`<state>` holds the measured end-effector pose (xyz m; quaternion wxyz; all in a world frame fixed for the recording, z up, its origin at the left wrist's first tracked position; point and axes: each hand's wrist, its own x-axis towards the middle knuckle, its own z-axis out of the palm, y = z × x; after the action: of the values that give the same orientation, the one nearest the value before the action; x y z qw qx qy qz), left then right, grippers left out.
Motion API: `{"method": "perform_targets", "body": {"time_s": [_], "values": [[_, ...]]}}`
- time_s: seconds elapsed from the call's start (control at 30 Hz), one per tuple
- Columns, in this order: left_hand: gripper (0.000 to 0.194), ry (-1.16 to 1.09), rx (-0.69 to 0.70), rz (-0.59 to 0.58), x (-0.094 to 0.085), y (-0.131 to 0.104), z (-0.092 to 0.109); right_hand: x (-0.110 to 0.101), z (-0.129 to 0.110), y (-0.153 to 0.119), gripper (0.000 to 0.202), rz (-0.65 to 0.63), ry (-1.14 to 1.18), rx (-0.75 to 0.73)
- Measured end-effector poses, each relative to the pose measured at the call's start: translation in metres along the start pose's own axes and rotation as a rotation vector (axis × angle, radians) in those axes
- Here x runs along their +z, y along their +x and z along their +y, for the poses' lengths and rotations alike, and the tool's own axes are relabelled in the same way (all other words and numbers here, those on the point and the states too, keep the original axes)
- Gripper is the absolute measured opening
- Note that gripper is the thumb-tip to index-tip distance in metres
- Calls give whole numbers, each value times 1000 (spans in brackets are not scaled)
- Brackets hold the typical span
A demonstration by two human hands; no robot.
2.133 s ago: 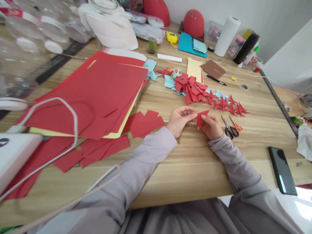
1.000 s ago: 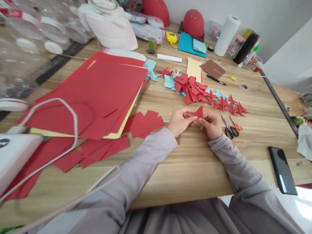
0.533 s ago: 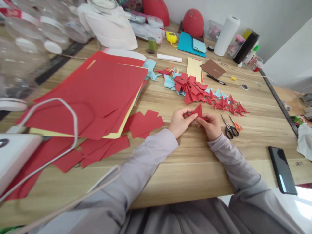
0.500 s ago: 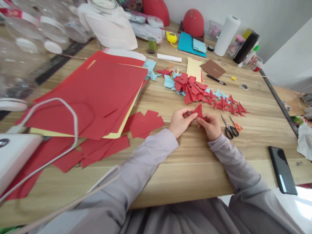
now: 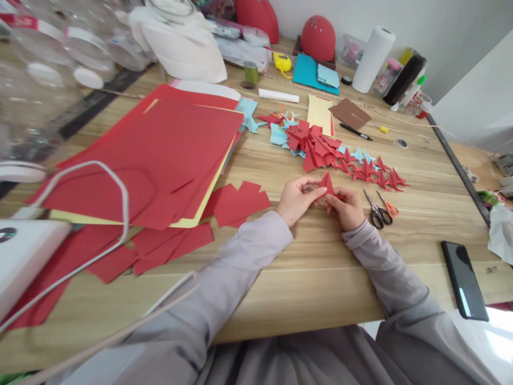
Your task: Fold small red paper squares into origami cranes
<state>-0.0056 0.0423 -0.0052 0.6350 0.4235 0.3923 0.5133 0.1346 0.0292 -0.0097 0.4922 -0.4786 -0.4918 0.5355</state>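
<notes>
Above the table, my left hand (image 5: 298,200) and my right hand (image 5: 347,207) pinch a folded red paper piece (image 5: 327,182) between thumbs and fingers. Its pointed tip sticks up between the two thumbs; the lower part is hidden by my fingers. Just beyond lies a pile of red folded papers (image 5: 315,144), mixed with light blue ones. Several small red paper cranes (image 5: 365,170) stand in a cluster at its right. Black-handled scissors (image 5: 380,215) and orange-handled scissors (image 5: 389,205) lie close to my right hand.
At left lie large red paper sheets (image 5: 168,155) and cut red pieces (image 5: 242,203). A white cable (image 5: 125,198) loops over them. A phone (image 5: 465,280) rests near the right edge. Toward the back are a yellow tape measure (image 5: 282,62), a black pen (image 5: 356,131) and a white roll (image 5: 373,59).
The red folded paper has turned slightly between my fingers, its tip now leaning a little further left. My fingers have shifted slightly; the things on the table have stayed put.
</notes>
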Motion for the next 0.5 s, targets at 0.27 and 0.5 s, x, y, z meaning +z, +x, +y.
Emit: {"method": "perform_targets", "body": {"time_s": [0.27, 0.5], "values": [[36, -30, -64, -7, -2, -1, 3, -3, 1, 0, 27, -1, 60, 67], [34, -62, -100, -14, -3, 0, 6, -4, -4, -1, 26, 4, 64, 94]]}}
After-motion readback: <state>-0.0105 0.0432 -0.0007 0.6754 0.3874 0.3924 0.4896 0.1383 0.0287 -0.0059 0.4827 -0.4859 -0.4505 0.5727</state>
